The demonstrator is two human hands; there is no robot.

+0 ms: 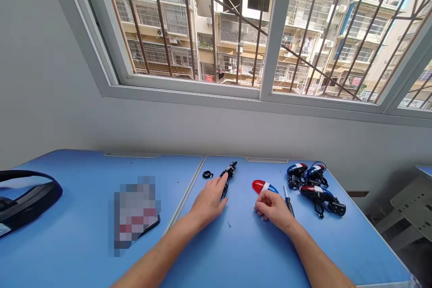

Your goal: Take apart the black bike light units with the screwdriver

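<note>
My left hand (211,198) rests on a slim black plastic part (229,170), its thumb and index finger on either side; the hand hides some of the part. A small black ring clamp (207,174) lies just beyond that hand. To the right, my right hand (274,209) is closed in a pinch, and whatever sits at its fingertips is too small to name. Behind its fingers lies a glossy red, white and blue oval shell (265,186), partly covered. A screwdriver (289,201) lies beside my right hand. Between both hands, a small screw (229,224) lies on the blue table (209,256).
Several red, white and blue units with black clamps (317,192) are grouped at the right edge. On the left are a blurred-out item (137,216) and a black curved object (30,200). A wall and barred window stand behind the table.
</note>
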